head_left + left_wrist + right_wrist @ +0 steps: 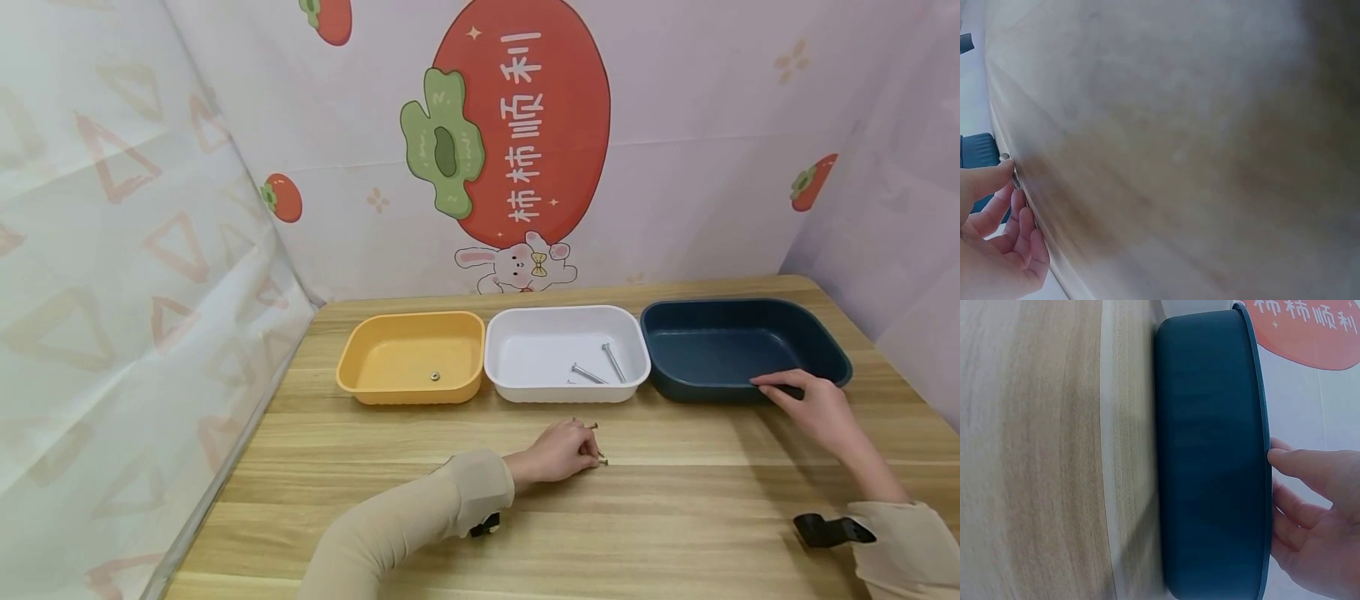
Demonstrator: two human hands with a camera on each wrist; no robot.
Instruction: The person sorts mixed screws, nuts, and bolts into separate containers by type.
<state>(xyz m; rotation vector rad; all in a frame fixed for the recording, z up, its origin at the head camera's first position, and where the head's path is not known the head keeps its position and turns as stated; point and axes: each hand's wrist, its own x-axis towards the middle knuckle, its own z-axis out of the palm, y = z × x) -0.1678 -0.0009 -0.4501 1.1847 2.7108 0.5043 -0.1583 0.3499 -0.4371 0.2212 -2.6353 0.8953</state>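
In the head view my left hand is low over the table, with several small brownish screws around its fingertips. The left wrist view shows thumb and fingertips pinching a small threaded metal screw, mostly covered by the fingers. A round metal head sits just past the thumb. At the front rim of the dark blue tray is my right hand. Its thumb lies on the rim's outer side and the other fingers dip behind it, so the rim is pinched between them.
Left of the blue tray stands a white tray with long silver bolts in it. Beside that is a yellow tray holding one nut. The trays stand in a row before a printed cloth backdrop on the wooden table.
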